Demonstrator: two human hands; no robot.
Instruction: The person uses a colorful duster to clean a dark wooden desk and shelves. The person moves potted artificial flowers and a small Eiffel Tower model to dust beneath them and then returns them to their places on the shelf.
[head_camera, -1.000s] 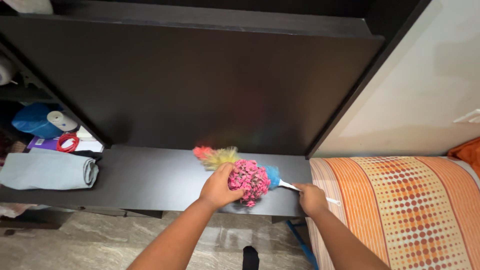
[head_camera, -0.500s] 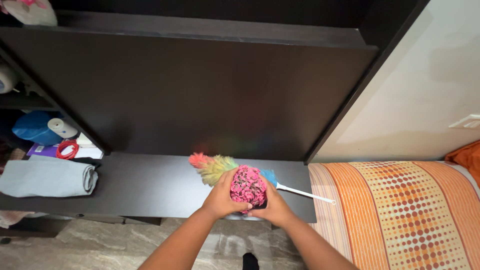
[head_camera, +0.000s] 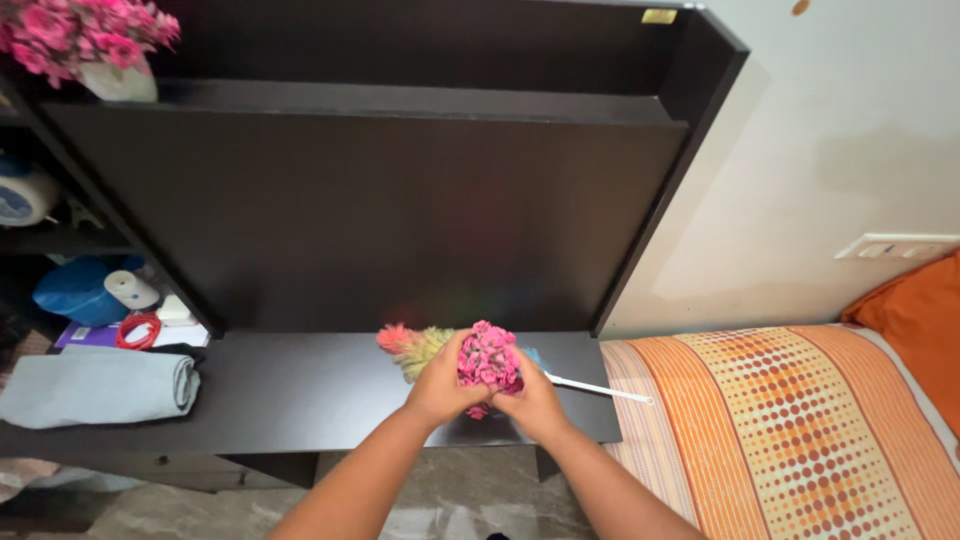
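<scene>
- Left hand (head_camera: 440, 382) and right hand (head_camera: 532, 402): both curl around a bunch of pink flowers (head_camera: 488, 358), fingers closed on its sides from left and right; a two-sided grasp of this kind likely keeps the loose cluster together and upright
- Pink flowers: held just above the near edge of the dark worktop (head_camera: 300, 390), directly in front of the duster
- Multicoloured duster (head_camera: 412, 345): lies flat on the worktop just behind the flowers, fluffy head to their left, white handle (head_camera: 598, 388) running right toward the bed; neither hand grips it
- Bed with orange dotted cover (head_camera: 800, 430): right of the flowers, abutting the worktop end
- Folded grey cloth (head_camera: 100, 385): well to the left of the flowers, on the worktop
- Second pot of pink flowers (head_camera: 85, 35): far up and left, on the top shelf
</scene>
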